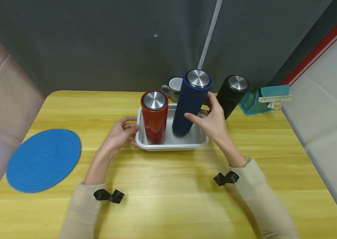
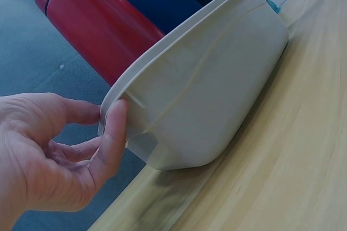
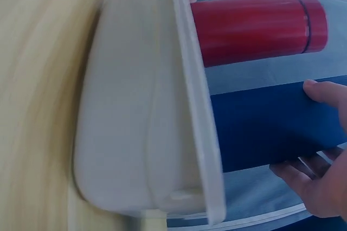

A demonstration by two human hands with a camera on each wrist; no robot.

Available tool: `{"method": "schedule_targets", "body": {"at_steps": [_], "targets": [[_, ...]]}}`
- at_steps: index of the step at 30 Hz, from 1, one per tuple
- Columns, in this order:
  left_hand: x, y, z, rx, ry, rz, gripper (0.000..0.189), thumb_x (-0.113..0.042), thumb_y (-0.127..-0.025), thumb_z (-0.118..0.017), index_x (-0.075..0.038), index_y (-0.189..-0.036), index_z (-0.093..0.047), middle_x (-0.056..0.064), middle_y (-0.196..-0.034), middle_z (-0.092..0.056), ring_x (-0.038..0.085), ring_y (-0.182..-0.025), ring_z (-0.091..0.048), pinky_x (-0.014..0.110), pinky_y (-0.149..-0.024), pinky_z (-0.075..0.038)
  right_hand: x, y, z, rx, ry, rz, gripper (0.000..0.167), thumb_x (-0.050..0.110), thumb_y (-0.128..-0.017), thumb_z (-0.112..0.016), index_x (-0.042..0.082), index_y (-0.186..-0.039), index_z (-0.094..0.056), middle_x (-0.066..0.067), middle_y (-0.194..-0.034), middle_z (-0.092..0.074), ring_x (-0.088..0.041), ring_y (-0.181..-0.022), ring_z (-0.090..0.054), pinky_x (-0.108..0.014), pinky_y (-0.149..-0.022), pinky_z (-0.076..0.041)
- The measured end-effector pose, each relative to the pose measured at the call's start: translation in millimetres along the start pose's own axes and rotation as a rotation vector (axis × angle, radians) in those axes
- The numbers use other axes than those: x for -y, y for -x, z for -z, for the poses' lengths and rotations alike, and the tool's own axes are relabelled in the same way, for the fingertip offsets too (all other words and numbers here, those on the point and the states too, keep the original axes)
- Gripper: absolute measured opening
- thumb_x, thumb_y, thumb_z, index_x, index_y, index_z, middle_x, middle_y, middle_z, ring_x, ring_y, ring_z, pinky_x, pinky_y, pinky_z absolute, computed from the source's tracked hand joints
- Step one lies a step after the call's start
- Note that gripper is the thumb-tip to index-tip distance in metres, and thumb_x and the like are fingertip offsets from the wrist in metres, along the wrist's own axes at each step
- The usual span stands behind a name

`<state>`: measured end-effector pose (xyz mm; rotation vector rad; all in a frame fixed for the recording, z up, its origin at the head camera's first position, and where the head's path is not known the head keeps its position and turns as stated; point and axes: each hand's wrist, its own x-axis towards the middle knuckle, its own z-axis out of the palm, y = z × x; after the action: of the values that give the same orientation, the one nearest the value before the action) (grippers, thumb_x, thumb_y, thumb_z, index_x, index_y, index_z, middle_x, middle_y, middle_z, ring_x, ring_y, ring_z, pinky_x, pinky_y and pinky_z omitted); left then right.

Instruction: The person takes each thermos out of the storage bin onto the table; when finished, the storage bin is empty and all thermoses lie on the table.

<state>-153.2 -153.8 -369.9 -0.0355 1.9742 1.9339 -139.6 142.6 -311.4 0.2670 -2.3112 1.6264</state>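
Two hands are at work around a pale tray [image 1: 172, 147]: the left hand [image 1: 120, 132] pinches its rim at the near-left side, while the right hand [image 1: 215, 122] grips a blue bottle [image 1: 190, 99], thumb on one side and fingers on the other. That bottle leans, its lower end within the tray; whether its base touches the tray's floor cannot be told. A red bottle [image 1: 155, 124] stands in the tray between the hands, nearer the left one. Only the head view shows the metal tops [image 1: 154, 100] of the bottles, the mug [image 1: 174, 94] beyond both hands, and the round blue mat [image 1: 45, 159] lying left of the left hand on the worktop [image 1: 168, 199]. It also shows a black bottle [image 1: 229, 98] just beyond the right hand and, farther right, a teal bag [image 1: 252, 102] with a clip [image 1: 274, 99]. The left wrist view gives the left hand's pinch up close, with a digit against the outer wall; the right wrist view gives the tray's opposite outer side.
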Motion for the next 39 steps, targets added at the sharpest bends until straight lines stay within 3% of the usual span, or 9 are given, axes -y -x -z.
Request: {"method": "schedule_targets", "body": {"at_steps": [8,20,29,39], "targets": [[0.0,-0.2,0.2,0.006,-0.006,0.002,0.047,-0.011,-0.096,-0.06,-0.003,-0.138,-0.04,0.018,-0.109,-0.057,0.025,-0.075,-0.063,0.034,-0.058,-0.061,6.8,0.5,6.7,-0.003,-0.069,0.01,0.073,0.004,-0.074,-0.083,0.001,-0.136,-0.045,-0.008,-0.123,-0.057,-0.017,-0.102,-0.057,-0.031,-0.086,-0.056],[5.5,-1.3,-4.2,0.012,0.007,0.009,0.044,-0.007,-0.095,-0.06,-0.003,-0.135,-0.042,0.017,-0.105,-0.06,0.022,-0.07,-0.062,0.034,-0.054,-0.06,17.2,9.8,15.3,-0.038,-0.07,0.077,0.071,-0.003,-0.072,-0.082,0.002,-0.134,-0.048,-0.01,-0.122,-0.058,-0.02,-0.104,-0.059,-0.028,-0.086,-0.056],[10.3,-3.1,-6.9,0.018,-0.007,0.012,0.046,-0.008,-0.096,-0.06,-0.003,-0.137,-0.04,0.018,-0.108,-0.059,0.023,-0.071,-0.061,0.029,-0.052,-0.058,27.0,17.8,24.7,-0.003,-0.045,0.05,0.068,0.001,-0.074,-0.081,0.004,-0.135,-0.049,-0.007,-0.119,-0.06,-0.018,-0.104,-0.059,-0.026,-0.086,-0.056],[12.0,-6.8,-6.2,0.031,0.004,0.004,0.045,-0.009,-0.096,-0.059,-0.003,-0.137,-0.04,0.018,-0.109,-0.057,0.021,-0.071,-0.061,0.033,-0.055,-0.06,33.9,22.9,43.4,-0.053,-0.034,0.092,0.069,-0.008,-0.071,-0.081,0.005,-0.133,-0.052,-0.004,-0.114,-0.062,-0.021,-0.1,-0.06,-0.023,-0.08,-0.056]]}}
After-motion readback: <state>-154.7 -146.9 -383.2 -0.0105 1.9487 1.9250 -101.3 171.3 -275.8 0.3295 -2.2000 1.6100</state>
